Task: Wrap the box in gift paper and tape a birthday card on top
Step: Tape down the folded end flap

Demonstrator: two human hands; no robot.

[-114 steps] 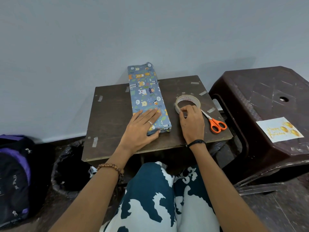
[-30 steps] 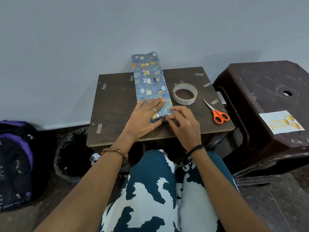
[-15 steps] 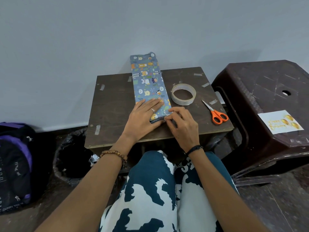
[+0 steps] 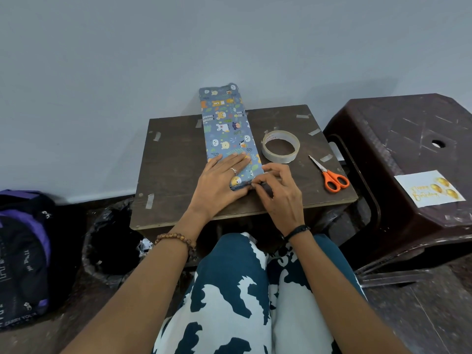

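Note:
A long box wrapped in blue animal-print gift paper [image 4: 226,126] lies lengthwise on the small dark table [image 4: 173,159], its far end reaching past the table's back edge. My left hand [image 4: 221,181] presses flat on the box's near end with straight fingers. My right hand [image 4: 277,192] is at the near right corner of the box, fingertips curled and pinching the paper flap there. A roll of clear tape [image 4: 280,146] sits just right of the box. The birthday card [image 4: 429,188], white with gold balloons, lies on the brown stool at the right.
Orange-handled scissors [image 4: 332,176] lie on the table's right side. Several tape strips stick along the table edges. A brown plastic stool [image 4: 408,139] stands at the right. A black bin [image 4: 112,241] and a purple-black backpack [image 4: 23,251] sit on the floor at left.
My right hand left the tape roll and came to the box's near right corner, where its fingertips now work the paper fold. My left hand stayed pressed on the box.

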